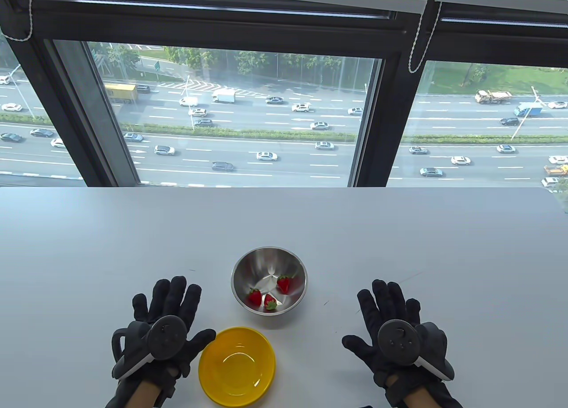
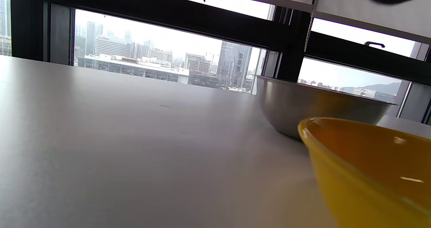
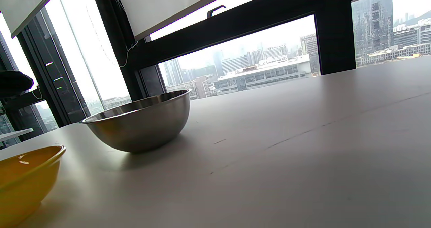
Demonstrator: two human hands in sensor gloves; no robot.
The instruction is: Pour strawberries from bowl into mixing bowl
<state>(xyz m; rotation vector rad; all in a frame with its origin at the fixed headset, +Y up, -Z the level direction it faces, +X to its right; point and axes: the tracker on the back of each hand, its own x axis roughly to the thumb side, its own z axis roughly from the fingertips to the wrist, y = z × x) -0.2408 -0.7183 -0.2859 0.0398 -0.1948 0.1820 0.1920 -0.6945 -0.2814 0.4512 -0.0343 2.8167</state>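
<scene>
- Your left hand lies palm down on the white table, fingers spread wide and holding nothing; its thumb tip sits just beside the left rim of the yellow bowl, and whether the two touch cannot be told
- Your right hand lies flat on the table too, fingers fanned wide and holding nothing, well apart from both bowls on their right
- The yellow bowl stands upright near the table's front edge, between your hands but much closer to the left one, and nothing lies in it
- The steel mixing bowl stands upright just behind the yellow bowl, slightly to its right; the two rims come close, with a narrow strip of table between them
- Three strawberries lie in the bottom of the mixing bowl: two side by side toward the front, one a little behind and to their right
- From your left wrist, the yellow bowl's wall fills the lower right with the mixing bowl behind it
- From your right wrist, the mixing bowl sits left of centre and the yellow bowl at the lower left corner
- Beyond the table's far edge a dark-framed window looks down on a busy road
</scene>
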